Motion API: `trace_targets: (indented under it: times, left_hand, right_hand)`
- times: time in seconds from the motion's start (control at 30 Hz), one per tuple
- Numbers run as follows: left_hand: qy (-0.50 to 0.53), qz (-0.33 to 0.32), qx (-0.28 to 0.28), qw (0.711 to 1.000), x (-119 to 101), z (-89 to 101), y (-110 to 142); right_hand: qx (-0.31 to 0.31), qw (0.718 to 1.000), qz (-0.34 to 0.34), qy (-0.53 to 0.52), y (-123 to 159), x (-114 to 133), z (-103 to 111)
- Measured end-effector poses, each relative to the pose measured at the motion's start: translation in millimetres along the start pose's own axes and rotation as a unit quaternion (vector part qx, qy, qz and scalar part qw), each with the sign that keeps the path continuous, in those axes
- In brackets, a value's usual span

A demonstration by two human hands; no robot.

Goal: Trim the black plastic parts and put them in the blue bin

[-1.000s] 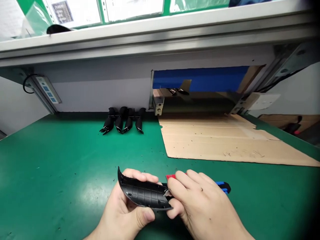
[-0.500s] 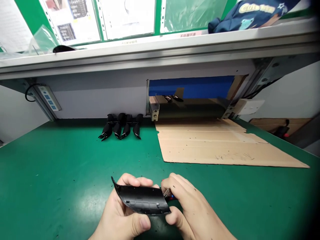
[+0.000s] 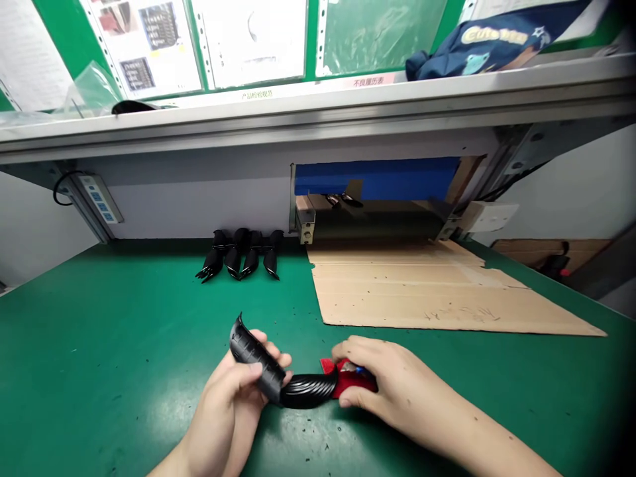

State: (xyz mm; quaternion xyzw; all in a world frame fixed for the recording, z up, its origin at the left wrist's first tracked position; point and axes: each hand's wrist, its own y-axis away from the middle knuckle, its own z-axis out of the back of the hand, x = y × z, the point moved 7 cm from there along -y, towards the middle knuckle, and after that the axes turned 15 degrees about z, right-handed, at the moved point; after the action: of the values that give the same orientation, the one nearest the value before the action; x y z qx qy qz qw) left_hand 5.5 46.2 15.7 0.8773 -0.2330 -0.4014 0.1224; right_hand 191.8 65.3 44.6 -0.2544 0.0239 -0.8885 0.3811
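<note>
My left hand point(image 3: 236, 391) grips a curved black plastic shell point(image 3: 256, 358), thumb on its hollow inner side and fingers behind. The shell is tilted, its pointed tip up and away to the left. Its lower end meets or overlaps a glossy, ribbed stack of black shells point(image 3: 309, 391) lying on the table; contact is unclear. At the stack's right end is a red piece point(image 3: 352, 383), possibly cloth. Over it, my right hand point(image 3: 385, 374) curls around what looks like small nippers point(image 3: 349, 366), showing metal and a bit of blue. The fingers partly hide them.
Several black shell pieces point(image 3: 241, 255) lie in a row at the back of the green table point(image 3: 124, 331). A flat cardboard sheet point(image 3: 397, 291) covers the back right, before an opening with a blue flap point(image 3: 397, 179). A shelf edge point(image 3: 298, 109) runs overhead.
My left hand has turned the shell more upright and moved slightly left. My right hand has moved right with the metal tool, away from the shell's edge. The ribbed stack and red piece now show.
</note>
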Motion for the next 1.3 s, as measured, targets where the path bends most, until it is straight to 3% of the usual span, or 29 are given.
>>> trace_targets:
  times: [0.07, 0.17, 0.27, 0.37, 0.43, 0.5, 0.6, 0.73, 0.83, 1.3]
  left_hand:
    - [-0.034, 0.026, -0.032, 0.999, -0.6, 5.0, -3.2]
    - [-0.256, 0.000, -0.046, 0.966, -7.7, 2.6, -4.8]
    - [-0.452, -0.093, -0.037, 0.886, -16.1, -10.8, -0.5]
    - [-0.497, -0.082, 0.026, 0.864, -7.4, -23.9, 1.4]
    - [-0.476, -0.026, 0.079, 0.876, 3.9, -27.6, 0.7]
    - [-0.425, 0.003, 0.096, 0.900, 9.0, -25.9, -0.4]
    - [-0.300, -0.012, 0.074, 0.951, 5.8, -15.7, -1.9]
    - [-0.091, -0.029, 0.031, 0.995, 5.2, -1.6, -0.8]
    - [-0.046, -0.040, 0.023, 0.998, 7.6, -1.2, 2.0]
    - [-0.039, -0.054, 0.017, 0.998, 12.6, 1.7, 4.7]
  right_hand:
    - [0.033, 0.998, 0.011, 0.057, -2.5, 0.3, -8.7]
    - [0.048, 0.990, 0.048, 0.123, -5.5, 6.8, -18.4]
    - [-0.004, 0.985, 0.094, 0.145, -6.3, 19.5, -14.4]
    - [-0.072, 0.984, 0.125, 0.104, -5.4, 33.7, -9.4]
    - [-0.108, 0.984, 0.122, 0.074, -4.1, 39.4, -9.4]
    - [-0.161, 0.980, 0.101, 0.064, -1.0, 41.1, -6.9]
    - [-0.209, 0.972, 0.077, 0.071, 3.6, 40.0, -3.2]
    - [-0.195, 0.969, 0.106, 0.105, 2.4, 42.3, -6.0]
    - [-0.189, 0.972, 0.097, 0.105, 0.7, 40.0, -9.7]
    - [-0.164, 0.967, 0.090, 0.170, -4.2, 47.1, -11.0]
